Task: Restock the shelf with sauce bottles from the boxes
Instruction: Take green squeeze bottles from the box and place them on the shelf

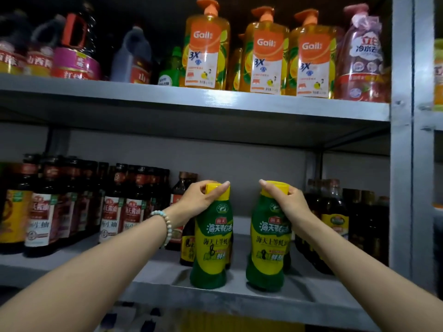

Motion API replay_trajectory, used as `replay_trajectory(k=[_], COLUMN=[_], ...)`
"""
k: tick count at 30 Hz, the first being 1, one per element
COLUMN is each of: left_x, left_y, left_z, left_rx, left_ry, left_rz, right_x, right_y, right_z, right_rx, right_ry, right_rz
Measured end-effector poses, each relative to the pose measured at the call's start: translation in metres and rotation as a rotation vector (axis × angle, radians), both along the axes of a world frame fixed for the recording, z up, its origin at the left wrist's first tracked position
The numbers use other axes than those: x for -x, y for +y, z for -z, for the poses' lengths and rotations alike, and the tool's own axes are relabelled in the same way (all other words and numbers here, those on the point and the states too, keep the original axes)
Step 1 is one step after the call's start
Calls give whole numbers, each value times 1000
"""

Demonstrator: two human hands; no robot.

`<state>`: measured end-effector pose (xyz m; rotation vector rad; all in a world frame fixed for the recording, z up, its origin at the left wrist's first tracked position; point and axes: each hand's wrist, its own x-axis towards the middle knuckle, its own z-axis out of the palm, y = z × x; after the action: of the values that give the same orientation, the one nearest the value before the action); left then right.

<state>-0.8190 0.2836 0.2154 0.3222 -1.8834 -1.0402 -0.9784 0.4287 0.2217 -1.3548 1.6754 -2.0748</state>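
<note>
Two green and yellow sauce bottles with yellow caps stand upright on the grey middle shelf point(239, 295), near its front edge. My left hand point(199, 200) grips the cap and neck of the left bottle point(212, 240). My right hand point(287, 200) grips the cap of the right bottle point(268, 240). A gap about one bottle wide separates the two bottles. A bead bracelet is on my left wrist.
Dark soy sauce bottles point(112, 207) fill the shelf to the left, and one point(182, 212) stands just behind my left hand. Dark oil bottles point(335, 221) stand to the right. Orange pump bottles point(263, 56) line the shelf above. A metal upright point(402, 164) bounds the right side.
</note>
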Motion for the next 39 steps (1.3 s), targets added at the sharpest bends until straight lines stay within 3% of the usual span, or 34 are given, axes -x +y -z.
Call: replay_trajectory(k=[15, 19, 22, 24, 26, 29, 33, 39], left_x=[9, 8, 6, 5, 9, 25, 46, 74], left_y=[-4, 4, 24, 40, 55, 63, 52, 42], left_z=[14, 19, 30, 36, 43, 53, 66, 85], left_rx=[-71, 110, 304, 476, 536, 361, 68, -68], left_ry=[-40, -52, 121, 200, 138, -112, -377, -199], left_rz=[6, -158, -350, -338, -192, -37, -4, 46], right_x=[11, 20, 25, 29, 36, 46, 56, 72], right_y=[-21, -21, -20, -18, -13, -3, 0, 0], right_z=[21, 25, 30, 33, 39, 52, 75, 94], right_rx=[-25, -100, -118, -125, -139, -247, -347, -320], right_ry=[6, 55, 71, 72, 66, 83, 101, 208], right_rz=[-89, -112, -139, -160, -185, -220, -306, -299])
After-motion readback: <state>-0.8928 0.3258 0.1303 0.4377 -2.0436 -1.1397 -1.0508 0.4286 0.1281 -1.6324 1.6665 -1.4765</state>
